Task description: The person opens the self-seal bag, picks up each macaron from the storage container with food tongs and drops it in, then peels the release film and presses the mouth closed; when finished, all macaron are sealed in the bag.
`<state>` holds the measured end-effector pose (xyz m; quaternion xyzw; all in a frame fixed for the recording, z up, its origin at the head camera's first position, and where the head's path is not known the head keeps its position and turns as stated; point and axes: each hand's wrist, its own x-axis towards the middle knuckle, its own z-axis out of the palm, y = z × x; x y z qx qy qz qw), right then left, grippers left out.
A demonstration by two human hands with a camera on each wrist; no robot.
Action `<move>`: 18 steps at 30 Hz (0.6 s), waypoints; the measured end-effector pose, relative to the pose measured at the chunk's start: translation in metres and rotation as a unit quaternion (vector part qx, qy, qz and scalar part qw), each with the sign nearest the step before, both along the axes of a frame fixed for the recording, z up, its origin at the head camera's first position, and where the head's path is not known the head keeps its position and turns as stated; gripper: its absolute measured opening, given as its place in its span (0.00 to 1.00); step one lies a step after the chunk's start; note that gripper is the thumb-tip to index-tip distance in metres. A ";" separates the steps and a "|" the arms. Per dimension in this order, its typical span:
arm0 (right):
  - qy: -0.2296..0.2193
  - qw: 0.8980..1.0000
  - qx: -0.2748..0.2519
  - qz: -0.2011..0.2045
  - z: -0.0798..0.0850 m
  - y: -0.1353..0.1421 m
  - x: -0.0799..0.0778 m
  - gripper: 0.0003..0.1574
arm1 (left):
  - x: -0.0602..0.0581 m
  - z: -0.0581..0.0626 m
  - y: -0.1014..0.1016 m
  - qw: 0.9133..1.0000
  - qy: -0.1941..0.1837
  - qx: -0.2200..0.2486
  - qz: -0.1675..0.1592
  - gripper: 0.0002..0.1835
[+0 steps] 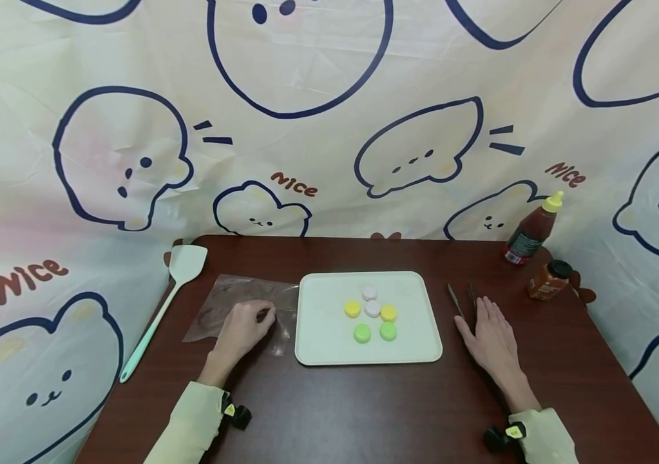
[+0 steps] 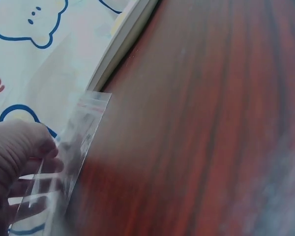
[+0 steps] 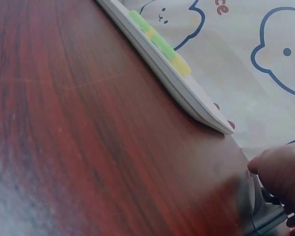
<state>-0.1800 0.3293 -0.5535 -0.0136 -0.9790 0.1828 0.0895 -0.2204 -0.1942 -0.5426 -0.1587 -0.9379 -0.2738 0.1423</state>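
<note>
My left hand (image 1: 246, 327) pinches the edge of a clear plastic zip bag (image 1: 219, 299) between thumb and fingers. The bag (image 2: 83, 128) lies spread left of a white tray (image 1: 317, 348), with one end at the tray's side. On that tray sit several small round discs: green (image 1: 362, 333), yellow (image 1: 352, 309) and pale lilac (image 1: 369, 293). To the right of the tray my right hand (image 1: 493, 335) rests with straight fingers over a pair of metal tongs (image 1: 453, 296). Part of the tongs is hidden beneath the hand.
A pale green spatula (image 1: 161, 309) lies along the left table edge. At the back right stand a sauce bottle (image 1: 532, 232) with a yellow cap and a small jar (image 1: 548, 281) with a dark lid. A patterned cloth (image 1: 329, 148) hangs behind the brown table (image 1: 352, 412).
</note>
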 end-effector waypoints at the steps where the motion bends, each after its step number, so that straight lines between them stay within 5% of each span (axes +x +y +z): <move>1: 0.001 1.000 0.000 0.000 0.000 0.000 0.000 0.52 | -0.001 0.001 0.001 1.000 -0.009 -0.011 -0.001 0.09; 8: -0.001 1.000 -0.009 -0.001 0.000 0.001 0.000 0.54 | -0.008 0.003 0.009 0.987 -0.091 -0.131 -0.021 0.30; 18: 0.001 1.000 -0.014 0.020 0.002 0.010 0.001 0.53 | -0.009 0.004 0.010 0.987 -0.087 -0.130 -0.030 0.26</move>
